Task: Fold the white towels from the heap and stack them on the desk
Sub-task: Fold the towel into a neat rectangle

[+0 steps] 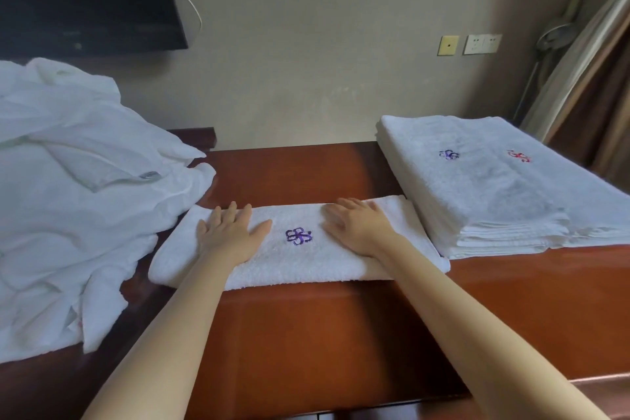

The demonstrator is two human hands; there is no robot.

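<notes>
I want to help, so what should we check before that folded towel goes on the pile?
1. Folded towel lies flat on the desk: ok.
2. Left hand and right hand press flat on it, no grip yet: not ok for lifting.
3. Stack at the right looks even, nothing on top: ok.
4. Towel's right end free of the stack: cannot tell.
5. Purple emblem faces up, as on the stack: ok.
</notes>
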